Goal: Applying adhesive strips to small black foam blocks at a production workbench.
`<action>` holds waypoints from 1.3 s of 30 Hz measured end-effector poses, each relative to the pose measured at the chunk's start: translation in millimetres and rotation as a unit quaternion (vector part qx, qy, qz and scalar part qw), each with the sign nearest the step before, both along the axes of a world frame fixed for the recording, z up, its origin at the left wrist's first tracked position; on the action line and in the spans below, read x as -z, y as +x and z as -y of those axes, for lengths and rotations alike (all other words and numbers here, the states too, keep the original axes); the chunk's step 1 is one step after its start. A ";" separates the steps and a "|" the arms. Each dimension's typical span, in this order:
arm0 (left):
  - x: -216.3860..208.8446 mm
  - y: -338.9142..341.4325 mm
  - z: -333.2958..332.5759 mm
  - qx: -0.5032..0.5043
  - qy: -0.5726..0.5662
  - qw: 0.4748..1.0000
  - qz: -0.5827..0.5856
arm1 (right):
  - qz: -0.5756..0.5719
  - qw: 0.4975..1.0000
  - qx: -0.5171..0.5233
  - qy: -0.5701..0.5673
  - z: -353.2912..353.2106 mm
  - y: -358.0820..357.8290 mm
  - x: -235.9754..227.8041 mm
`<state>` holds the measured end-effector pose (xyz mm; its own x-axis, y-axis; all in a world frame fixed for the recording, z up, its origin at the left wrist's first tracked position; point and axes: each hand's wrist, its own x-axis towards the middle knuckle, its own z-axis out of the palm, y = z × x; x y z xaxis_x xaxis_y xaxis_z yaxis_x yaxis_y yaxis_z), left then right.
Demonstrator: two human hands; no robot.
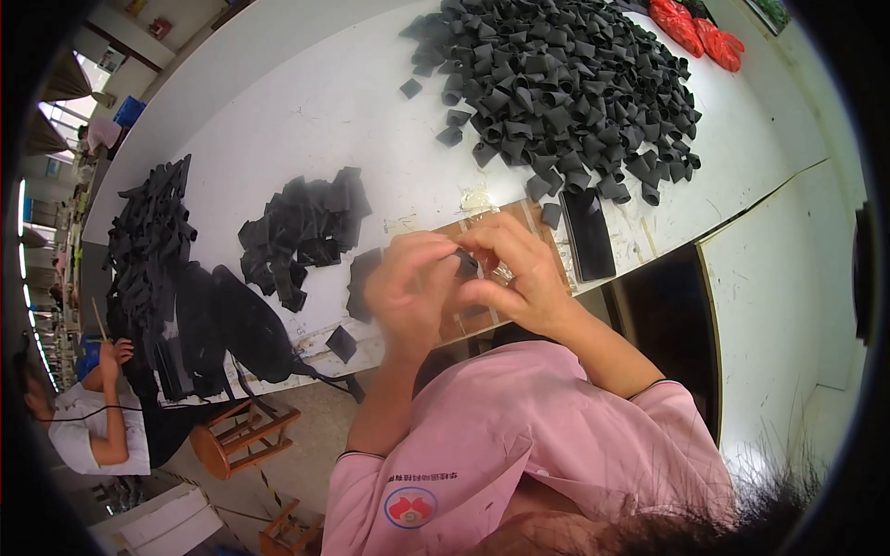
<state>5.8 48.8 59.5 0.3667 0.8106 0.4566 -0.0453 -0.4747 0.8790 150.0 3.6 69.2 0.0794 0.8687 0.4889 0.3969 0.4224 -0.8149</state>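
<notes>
Both my hands meet over a brown board at the table's near edge. Between them is a small black fabric piece, mostly covered by fingers. My right hand pinches it with thumb and fingertips. My left hand is closed against its other side, slightly blurred. Flat black pieces lie beside my left hand, and one loose black square rests nearer the edge. Just right of the board lies a dark phone-like slab.
A large heap of rolled black pieces covers the far right of the white table. Flat black pieces and long black strips lie leftward. Red bags sit far right. Another person works at left, near a wooden stool.
</notes>
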 end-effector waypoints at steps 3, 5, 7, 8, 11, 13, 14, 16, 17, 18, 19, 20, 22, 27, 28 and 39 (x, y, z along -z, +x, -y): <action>3.9 -3.3 6.1 -0.054 -0.178 0.969 0.163 | -0.029 1.000 -0.005 -0.004 -1.6 -5.6 -4.5; -2.2 -3.9 7.4 -0.014 -0.221 0.945 0.241 | -0.014 1.000 0.004 -0.005 -1.4 -7.2 -8.3; -1.0 -5.4 7.0 0.030 -0.283 0.900 0.329 | 0.002 1.000 0.009 -0.006 -3.1 -9.1 -8.8; 1.4 -6.1 7.0 0.027 -0.282 0.901 0.329 | 0.034 0.999 0.029 0.020 -4.0 -9.2 -7.9; 8.5 -7.7 10.0 -0.059 -0.264 0.931 0.246 | 0.086 0.992 0.056 0.080 -7.7 -8.4 2.2; 13.7 -8.4 15.3 -0.079 -0.232 0.945 0.214 | 0.106 0.986 0.059 0.112 -9.1 -9.4 15.0; 16.0 -8.2 17.6 -0.097 -0.200 0.958 0.181 | 0.096 0.985 0.070 0.121 -8.5 -10.6 21.9; 19.6 -7.7 17.3 -0.101 -0.170 0.961 0.191 | 0.086 0.985 0.068 0.131 -9.6 -12.1 25.6; 21.0 -8.3 15.9 -0.080 -0.170 0.963 0.191 | 0.098 0.985 0.074 0.124 -9.7 -12.2 25.0; 22.3 -11.0 17.0 -0.064 -0.172 0.965 0.189 | 0.107 0.984 0.076 0.116 -8.4 -14.4 24.7; 21.7 -8.7 17.1 -0.060 -0.175 0.967 0.175 | 0.118 0.984 0.076 0.114 -8.5 -13.8 22.6; 21.1 -8.0 15.9 -0.076 -0.173 0.966 0.178 | 0.129 0.982 0.087 0.110 -7.2 -14.5 18.0; 21.3 -7.4 14.5 0.012 -0.143 0.989 0.032 | 0.123 0.985 0.088 0.088 -4.7 -14.2 16.1; 73.8 -31.6 8.4 -0.188 -0.157 0.969 0.019 | -0.343 0.928 0.004 -0.145 -28.3 22.7 -7.1; 86.2 -42.6 1.7 -0.293 -0.182 0.938 -0.025 | -0.398 0.907 0.070 -0.118 -36.5 26.8 -15.6; 146.2 -88.2 -81.4 -0.331 -0.051 0.830 -0.446 | -0.291 0.870 -0.040 -0.397 29.4 -18.6 61.4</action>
